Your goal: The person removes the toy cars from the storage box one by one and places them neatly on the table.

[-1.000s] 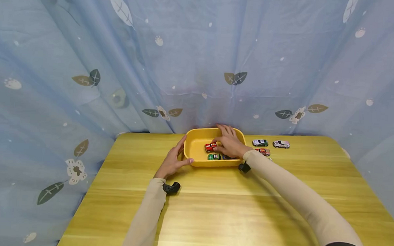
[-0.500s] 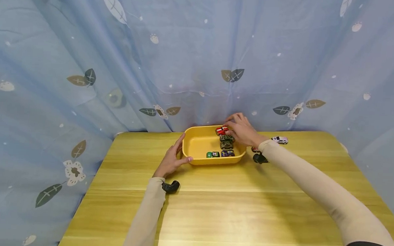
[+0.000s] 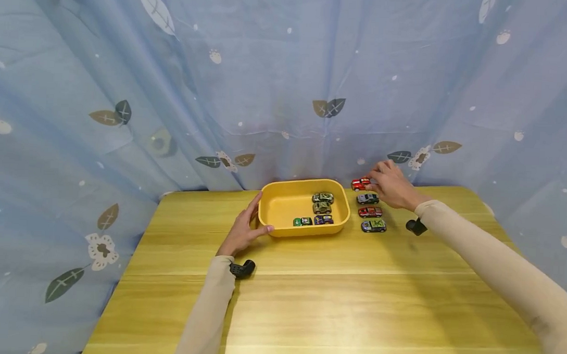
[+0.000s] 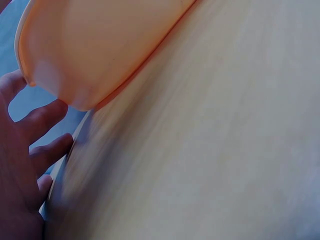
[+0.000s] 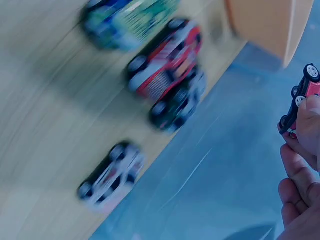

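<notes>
My right hand (image 3: 393,185) pinches a red toy car (image 3: 360,184) between thumb and fingers, above the table's back edge and right of the yellow bin (image 3: 281,232). In the right wrist view, the held car's wheels face the camera side. My left hand (image 3: 241,232) rests against the bin's left end, fingers fairly straight and thumb at the front corner. Inside the bin stand two camouflage cars, one (image 3: 323,197) behind the other (image 3: 322,207), plus a purple car (image 3: 323,219) and a green-and-white car (image 3: 303,221).
Right of the bin a column of toy cars stands on the table (image 3: 307,303): grey (image 3: 367,198), red-and-black (image 3: 370,212), green-and-blue (image 3: 373,225). A white car (image 5: 111,175) shows in the right wrist view. A blue curtain (image 3: 267,93) hangs behind the table.
My right hand has lifted the red car out of the bin and carried it right, past the bin's rim. The left hand has stayed at the bin's left end.
</notes>
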